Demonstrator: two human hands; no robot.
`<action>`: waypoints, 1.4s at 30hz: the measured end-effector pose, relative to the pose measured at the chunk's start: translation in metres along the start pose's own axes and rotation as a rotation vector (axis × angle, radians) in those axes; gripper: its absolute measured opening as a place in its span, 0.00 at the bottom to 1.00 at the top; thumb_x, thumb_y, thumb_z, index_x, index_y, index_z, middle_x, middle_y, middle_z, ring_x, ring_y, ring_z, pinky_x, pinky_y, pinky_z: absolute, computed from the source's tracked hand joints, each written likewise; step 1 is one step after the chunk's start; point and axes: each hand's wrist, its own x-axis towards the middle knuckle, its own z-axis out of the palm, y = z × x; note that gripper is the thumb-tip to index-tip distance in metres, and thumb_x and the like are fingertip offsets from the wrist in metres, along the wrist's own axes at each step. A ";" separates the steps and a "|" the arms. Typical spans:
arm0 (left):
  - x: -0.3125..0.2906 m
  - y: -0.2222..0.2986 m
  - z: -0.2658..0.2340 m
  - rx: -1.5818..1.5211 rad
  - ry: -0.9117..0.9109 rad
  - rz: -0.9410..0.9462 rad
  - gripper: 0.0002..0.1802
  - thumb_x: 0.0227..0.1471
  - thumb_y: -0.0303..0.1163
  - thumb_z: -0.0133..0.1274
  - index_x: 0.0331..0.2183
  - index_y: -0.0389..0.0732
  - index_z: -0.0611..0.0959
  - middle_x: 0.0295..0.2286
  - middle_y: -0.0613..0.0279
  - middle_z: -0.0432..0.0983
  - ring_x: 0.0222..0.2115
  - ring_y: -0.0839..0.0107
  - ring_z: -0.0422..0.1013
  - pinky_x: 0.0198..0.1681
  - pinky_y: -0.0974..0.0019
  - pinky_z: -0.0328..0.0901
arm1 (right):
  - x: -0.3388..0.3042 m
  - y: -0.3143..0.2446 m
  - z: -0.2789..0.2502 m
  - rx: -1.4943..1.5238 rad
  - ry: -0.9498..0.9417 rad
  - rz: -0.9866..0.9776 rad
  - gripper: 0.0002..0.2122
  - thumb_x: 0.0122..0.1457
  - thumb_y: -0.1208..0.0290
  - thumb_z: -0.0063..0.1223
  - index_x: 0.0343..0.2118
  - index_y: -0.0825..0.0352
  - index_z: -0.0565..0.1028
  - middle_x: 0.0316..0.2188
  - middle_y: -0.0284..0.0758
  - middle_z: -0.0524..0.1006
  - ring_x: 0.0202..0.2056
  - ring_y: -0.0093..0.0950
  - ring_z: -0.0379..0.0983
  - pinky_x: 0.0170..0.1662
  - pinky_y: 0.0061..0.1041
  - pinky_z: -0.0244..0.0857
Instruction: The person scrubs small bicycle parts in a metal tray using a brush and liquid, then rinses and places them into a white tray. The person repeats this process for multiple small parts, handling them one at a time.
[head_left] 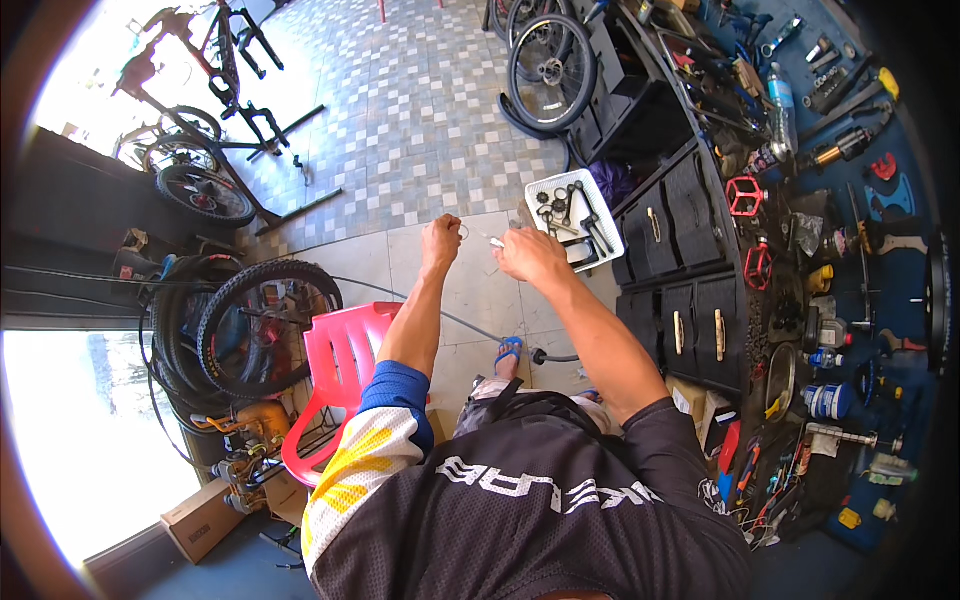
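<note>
Both my arms reach forward over the pale tiles. My left hand (441, 243) is closed, pinching a small thin ring (464, 231) at its fingertips. Just to the right, my right hand (528, 253) is closed around a slim white tube-like thing (495, 241), whose tip points toward the ring. A narrow gap separates the ring from that tip. Beyond and beside my right hand stands a white plastic basket (612, 222) holding black bike parts, among them crank arms (594, 222) and small round pieces. The right fingers partly hide the white thing, so its exact kind is unclear.
A pink plastic chair (345, 345) stands by my left arm, near bike tyres (262, 330). Black drawers (680, 215) and a tool-covered bench (800, 330) line the right. Bike frames (225, 75) hang at the far left. A dark cable (455, 318) crosses the floor.
</note>
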 end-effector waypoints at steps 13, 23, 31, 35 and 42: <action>-0.014 -0.030 0.048 0.024 -0.157 -0.148 0.10 0.55 0.29 0.56 0.30 0.33 0.86 0.21 0.54 0.82 0.20 0.68 0.81 0.25 0.65 0.75 | -0.039 0.074 0.059 0.122 0.019 0.077 0.17 0.64 0.55 0.53 0.40 0.66 0.83 0.40 0.47 0.83 0.45 0.47 0.80 0.49 0.44 0.73; -0.014 0.026 0.165 0.398 -0.364 0.085 0.14 0.51 0.36 0.54 0.32 0.38 0.89 0.32 0.37 0.81 0.36 0.38 0.78 0.43 0.46 0.73 | -0.203 0.269 0.177 0.400 0.110 0.664 0.18 0.64 0.53 0.53 0.45 0.63 0.81 0.42 0.51 0.81 0.46 0.52 0.77 0.50 0.48 0.70; 0.030 0.139 0.226 0.338 -0.249 0.193 0.14 0.50 0.37 0.57 0.34 0.39 0.90 0.34 0.38 0.83 0.39 0.42 0.79 0.47 0.48 0.73 | -0.265 0.294 0.184 0.477 0.423 0.775 0.19 0.64 0.53 0.52 0.46 0.65 0.79 0.40 0.55 0.79 0.46 0.57 0.75 0.49 0.49 0.68; 0.036 0.165 0.230 0.400 -0.219 0.097 0.25 0.49 0.40 0.60 0.46 0.35 0.85 0.45 0.39 0.80 0.49 0.46 0.76 0.54 0.50 0.69 | -0.274 0.299 0.179 0.530 0.486 0.764 0.20 0.64 0.53 0.51 0.48 0.65 0.79 0.41 0.56 0.79 0.47 0.57 0.74 0.50 0.49 0.68; 0.014 0.065 0.239 0.536 -0.296 0.138 0.22 0.51 0.41 0.59 0.45 0.38 0.86 0.25 0.47 0.84 0.21 0.61 0.81 0.36 0.58 0.76 | -0.303 0.341 0.158 0.561 0.658 0.711 0.23 0.66 0.53 0.51 0.55 0.66 0.76 0.44 0.56 0.79 0.48 0.55 0.74 0.51 0.47 0.68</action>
